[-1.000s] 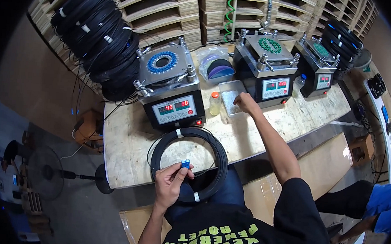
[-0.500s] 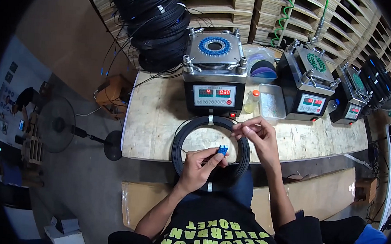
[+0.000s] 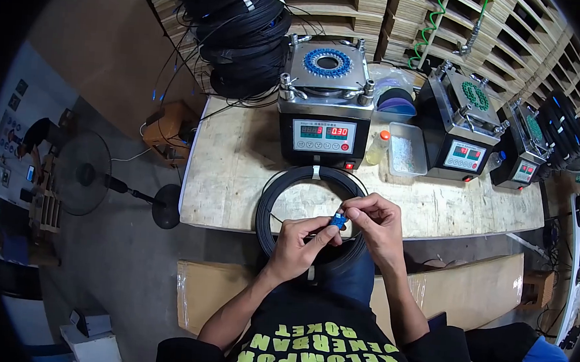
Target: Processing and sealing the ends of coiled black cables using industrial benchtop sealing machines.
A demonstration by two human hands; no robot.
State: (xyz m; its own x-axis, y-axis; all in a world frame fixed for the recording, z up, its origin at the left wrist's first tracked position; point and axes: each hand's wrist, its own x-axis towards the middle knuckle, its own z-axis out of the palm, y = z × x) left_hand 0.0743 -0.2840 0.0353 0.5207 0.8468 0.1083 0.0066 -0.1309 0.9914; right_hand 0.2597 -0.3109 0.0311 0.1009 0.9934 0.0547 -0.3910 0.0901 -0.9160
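Observation:
Blue fibre-optic connectors (image 3: pixel 338 221) with pale tips sit between the thumb and fingers of my left hand (image 3: pixel 295 252), which is closed on them. At their upper end, my right hand (image 3: pixel 379 233) has thumb and forefinger pinched together against the tips. Whatever small piece may be in that pinch is hidden by the fingertips. Under both hands lies a coil of black cable (image 3: pixel 265 211), bound with white tape. It rests partly on the wooden table and partly over my lap.
Behind the coil stands a polishing machine (image 3: pixel 322 155) with a ring of blue connectors on top. Further right are a bottle with an orange cap (image 3: pixel 377 149), a clear plastic tub (image 3: pixel 408 151) and another polishing machine (image 3: pixel 467 129). Stacked black cable coils (image 3: pixel 242 43) rise at the back left.
My right hand has come down from above the coil to the connectors and now touches their tips. My left hand has shifted slightly right, still holding them. The view has shifted a little.

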